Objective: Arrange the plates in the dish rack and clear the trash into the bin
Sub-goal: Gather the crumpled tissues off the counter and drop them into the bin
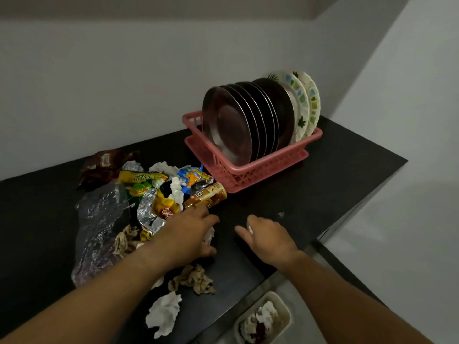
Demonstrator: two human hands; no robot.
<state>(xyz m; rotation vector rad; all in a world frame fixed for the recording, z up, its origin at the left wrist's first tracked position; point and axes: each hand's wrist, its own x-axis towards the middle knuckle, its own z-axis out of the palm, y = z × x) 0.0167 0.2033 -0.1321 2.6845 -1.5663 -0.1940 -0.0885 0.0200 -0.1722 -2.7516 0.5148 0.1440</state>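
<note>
A pink dish rack [250, 171] stands at the back of the dark counter [310, 194], holding several dark plates [233, 130] and two patterned white plates [304, 105] upright. A pile of wrappers [146, 184], foil and a brown paper cup [206, 196] lies left of the rack. My left hand [191, 234] rests at the pile's near edge, fingers curled over a white crumpled tissue [209, 235]. My right hand [267, 235] hovers just right of it, fingers relaxed, a small white scrap at its fingertips. Below the counter edge is a white bin [283, 306] with trash in it.
A clear plastic bag [96, 227] spreads at the pile's left. A brown crumpled napkin [196, 279] and a white crumpled tissue [165, 314] lie near the counter's front edge. Walls close the back and right sides.
</note>
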